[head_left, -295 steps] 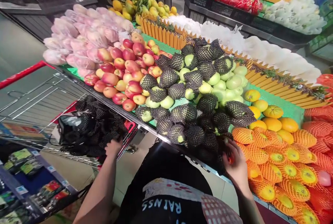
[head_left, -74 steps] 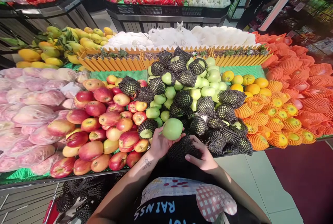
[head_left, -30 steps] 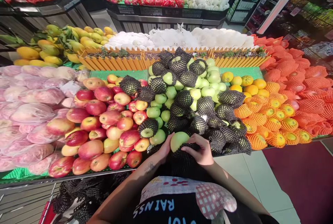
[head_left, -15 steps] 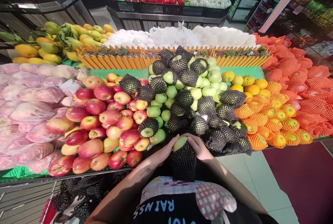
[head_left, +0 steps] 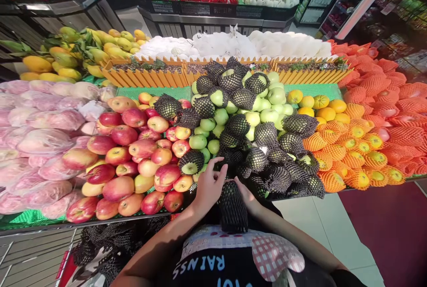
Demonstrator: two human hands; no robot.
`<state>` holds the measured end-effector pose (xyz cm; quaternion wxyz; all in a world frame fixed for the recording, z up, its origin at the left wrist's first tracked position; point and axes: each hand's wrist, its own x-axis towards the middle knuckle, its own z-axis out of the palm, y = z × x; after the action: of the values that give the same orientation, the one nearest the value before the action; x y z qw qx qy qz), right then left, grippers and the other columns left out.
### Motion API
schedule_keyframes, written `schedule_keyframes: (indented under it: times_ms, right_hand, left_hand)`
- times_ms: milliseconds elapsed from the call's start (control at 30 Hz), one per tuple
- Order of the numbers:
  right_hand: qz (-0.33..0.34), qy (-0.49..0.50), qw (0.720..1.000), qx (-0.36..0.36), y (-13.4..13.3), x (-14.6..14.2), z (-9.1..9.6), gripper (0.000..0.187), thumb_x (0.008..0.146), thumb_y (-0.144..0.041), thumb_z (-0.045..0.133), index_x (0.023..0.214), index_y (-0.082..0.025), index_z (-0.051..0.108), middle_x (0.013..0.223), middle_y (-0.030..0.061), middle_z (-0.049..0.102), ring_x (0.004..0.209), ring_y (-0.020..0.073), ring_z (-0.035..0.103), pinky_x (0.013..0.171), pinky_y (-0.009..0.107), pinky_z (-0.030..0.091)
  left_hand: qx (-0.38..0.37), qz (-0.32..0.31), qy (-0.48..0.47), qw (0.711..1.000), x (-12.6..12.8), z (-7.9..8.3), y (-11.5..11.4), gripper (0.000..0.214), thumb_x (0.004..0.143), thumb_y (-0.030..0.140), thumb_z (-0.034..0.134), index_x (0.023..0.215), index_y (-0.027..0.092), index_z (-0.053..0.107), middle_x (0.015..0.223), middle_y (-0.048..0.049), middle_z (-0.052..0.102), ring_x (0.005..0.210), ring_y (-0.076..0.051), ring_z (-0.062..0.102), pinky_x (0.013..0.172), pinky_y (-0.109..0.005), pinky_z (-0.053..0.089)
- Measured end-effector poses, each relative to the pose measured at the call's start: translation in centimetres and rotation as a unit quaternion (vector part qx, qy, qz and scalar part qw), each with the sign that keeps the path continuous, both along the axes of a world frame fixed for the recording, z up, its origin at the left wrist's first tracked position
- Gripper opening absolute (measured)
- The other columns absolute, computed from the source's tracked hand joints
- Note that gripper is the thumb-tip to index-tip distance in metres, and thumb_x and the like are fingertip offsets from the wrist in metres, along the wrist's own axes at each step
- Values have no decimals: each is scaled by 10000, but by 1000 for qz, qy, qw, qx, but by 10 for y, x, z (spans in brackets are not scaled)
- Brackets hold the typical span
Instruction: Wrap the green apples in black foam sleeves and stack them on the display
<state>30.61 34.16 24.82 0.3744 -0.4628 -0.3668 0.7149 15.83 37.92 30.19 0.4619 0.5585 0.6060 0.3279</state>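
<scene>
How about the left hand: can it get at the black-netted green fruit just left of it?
Probably yes: the left hand is close, its fingers apart, and nothing covers the netted fruit.

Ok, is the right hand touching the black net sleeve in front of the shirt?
Touching. The head view shows the right hand laid along the right side of the black net sleeve, with no gap between them.

To my left, red apples are lying beside bagged fruit, with mangoes resting beyond. To my right, oranges are sitting near red-netted fruit.
</scene>
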Motion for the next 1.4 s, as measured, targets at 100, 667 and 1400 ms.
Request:
schedule_keyframes:
  times_ms: [100,667,1400]
  right_hand:
    - [-36,59,997,-31,-2,-1,0,709,839,-829,434,1020,-221,750,973,87,775,1071,298,679,994,457,504]
    - [-130,151,971,-134,1,9,-3,330,737,-485,717,962,-245,750,989,78,794,1040,310,704,907,459,567]
    - [-85,80,992,37,9,39,19,782,563,-259,949,1263,-299,604,1207,69,718,1124,268,665,892,393,562]
  left_hand:
    - [9,38,37,999,-2,-13,12,390,956,501,509,1174,195,616,495,76,485,455,-145,470,530,-255,295]
    - [47,-195,71,977,-19,-35,9,291,971,427,417,981,248,647,784,-9,693,712,-211,620,695,-305,386]
    - [-203,12,-386,900,-12,-51,-12,603,704,567,775,1207,241,701,1199,-98,739,1389,-348,474,1186,-474,363]
